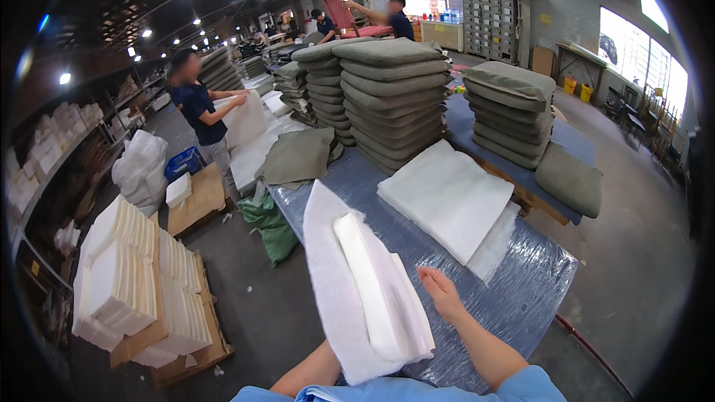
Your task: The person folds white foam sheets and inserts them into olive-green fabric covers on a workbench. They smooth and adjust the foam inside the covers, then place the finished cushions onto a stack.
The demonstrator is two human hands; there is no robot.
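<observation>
A white foam cushion pad (365, 283) stands on edge near my body, with a sheet of white batting (325, 275) folded up along its left side. My left forearm passes behind the batting, so the hand and its fingers are hidden. Just right of the foam, my right hand (442, 294) is held over the table with its fingers stretched out and nothing in it. Beyond it lies a stack of white batting sheets (450, 197) on the plastic-covered table (521, 294). Grey-green fabric pieces (298, 156) lie at the table's far left.
Tall stacks of grey-green cushions (395, 100) stand at the back, with another stack (510, 115) on the right. Foam slabs (141, 283) fill a pallet on the left, near a green sack (272, 227). A co-worker (201, 104) handles a white sheet; others work farther back.
</observation>
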